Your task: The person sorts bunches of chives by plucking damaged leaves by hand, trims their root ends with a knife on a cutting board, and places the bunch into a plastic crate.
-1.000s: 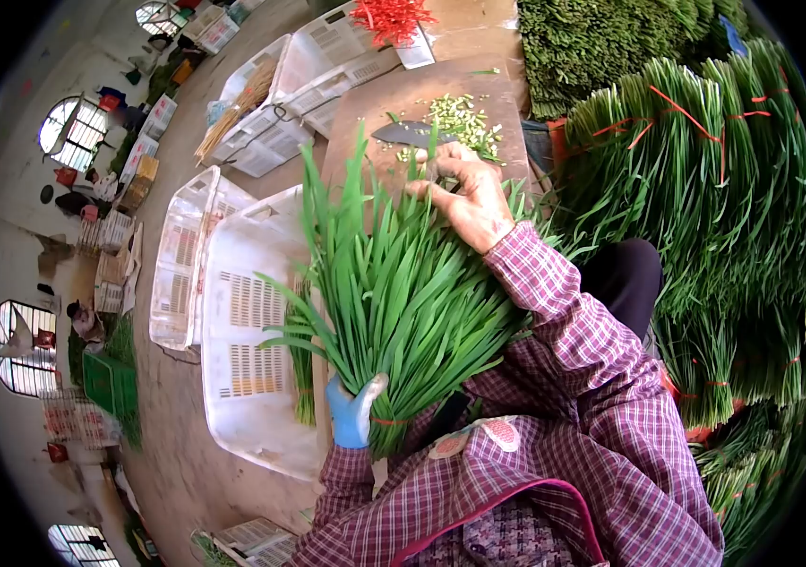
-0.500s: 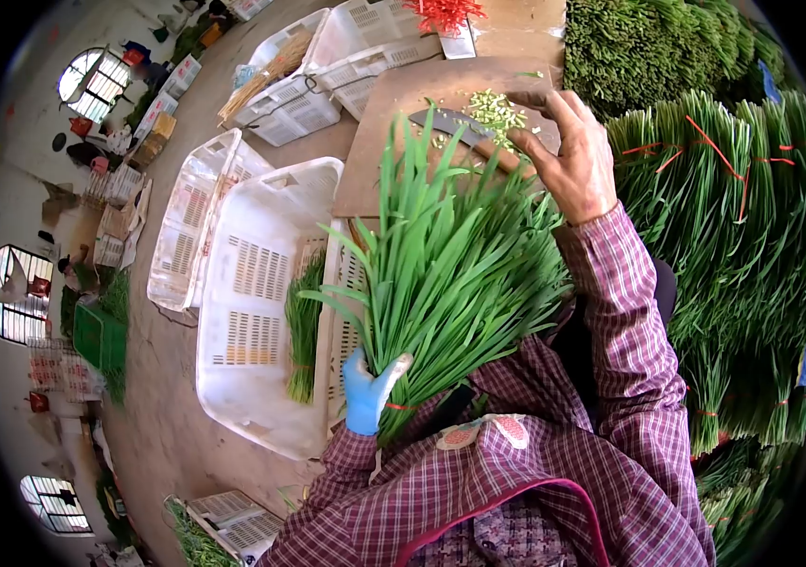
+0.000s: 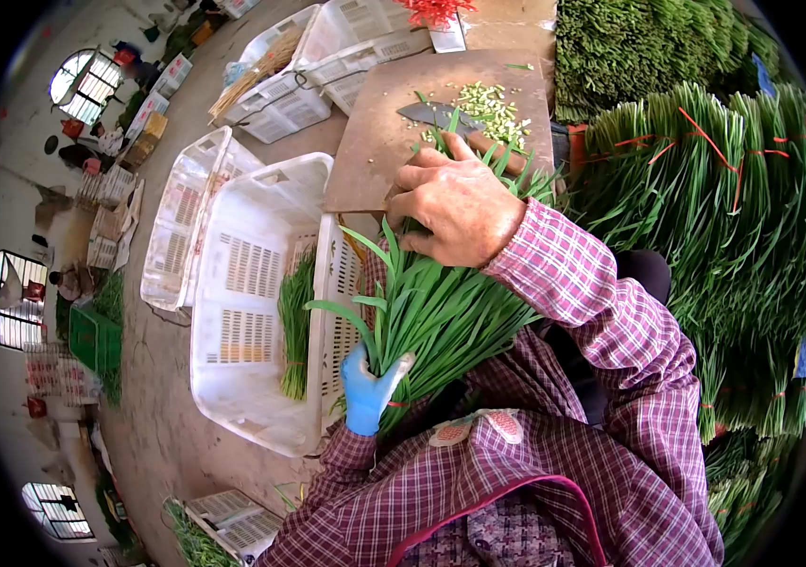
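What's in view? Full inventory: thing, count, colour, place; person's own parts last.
leaf bundle: 1, green, centre
board: 1, brown, beyond leaf bundle
knife: 1, dark blade, on board
chopped pieces: many, pale green, by knife
near crate: 1, white, left of leaf bundle
crate bundle: at least 1, green, inside near crate
other crates: several, white, left side and top
sticks: many, straw-coloured, in another crate
strips: heap, red, top edge
stacked bundles: many, green, right side
green crate: 1, green, far left
windows: 3, pale, far left
background clutter: too small to count, mixed, far left
left hand: 1, blue-gloved, gripping leaf bundle
right hand: 1, bare, over leaf bundle
sleeves: 2, purple checked, on both arms
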`<action>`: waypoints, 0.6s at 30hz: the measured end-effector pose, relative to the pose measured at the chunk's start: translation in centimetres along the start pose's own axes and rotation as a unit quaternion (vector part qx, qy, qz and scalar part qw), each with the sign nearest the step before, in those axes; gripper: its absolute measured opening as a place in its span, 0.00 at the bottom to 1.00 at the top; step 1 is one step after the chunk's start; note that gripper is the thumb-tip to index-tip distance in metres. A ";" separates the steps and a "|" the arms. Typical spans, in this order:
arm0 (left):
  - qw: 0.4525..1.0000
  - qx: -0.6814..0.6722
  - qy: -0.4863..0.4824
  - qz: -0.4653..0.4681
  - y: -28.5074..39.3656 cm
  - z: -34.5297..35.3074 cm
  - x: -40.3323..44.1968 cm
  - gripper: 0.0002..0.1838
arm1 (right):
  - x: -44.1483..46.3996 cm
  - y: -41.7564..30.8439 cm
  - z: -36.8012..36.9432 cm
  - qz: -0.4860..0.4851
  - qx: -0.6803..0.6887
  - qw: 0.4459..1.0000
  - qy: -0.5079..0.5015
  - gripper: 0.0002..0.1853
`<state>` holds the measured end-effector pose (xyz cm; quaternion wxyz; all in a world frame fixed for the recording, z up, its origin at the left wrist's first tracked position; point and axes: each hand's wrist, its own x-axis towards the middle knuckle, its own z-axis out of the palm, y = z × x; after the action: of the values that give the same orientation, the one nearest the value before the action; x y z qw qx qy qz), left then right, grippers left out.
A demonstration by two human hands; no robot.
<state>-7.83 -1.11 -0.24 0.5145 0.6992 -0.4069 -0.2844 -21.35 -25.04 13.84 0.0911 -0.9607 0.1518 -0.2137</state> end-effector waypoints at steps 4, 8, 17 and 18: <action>1.000 0.012 -0.003 -0.010 0.4 0.0 0.0 0.16 | -0.2 0.3 0.6 0.007 0.030 0.999 -0.020 0.11; 1.000 0.005 0.003 -0.007 0.1 0.1 0.0 0.16 | -0.2 0.5 1.0 0.027 0.047 0.998 -0.041 0.11; 1.000 0.028 -0.006 -0.006 1.1 0.0 0.4 0.16 | -0.7 0.7 2.7 0.086 0.217 0.972 0.031 0.12; 0.999 0.043 -0.007 0.001 1.3 0.0 0.5 0.16 | -0.7 1.2 4.4 0.074 0.257 0.959 0.090 0.11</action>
<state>-7.92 -1.69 1.00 0.4813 0.7186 -0.4226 -0.2708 -20.27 -25.42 9.37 0.3363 -0.8681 0.1695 -0.3234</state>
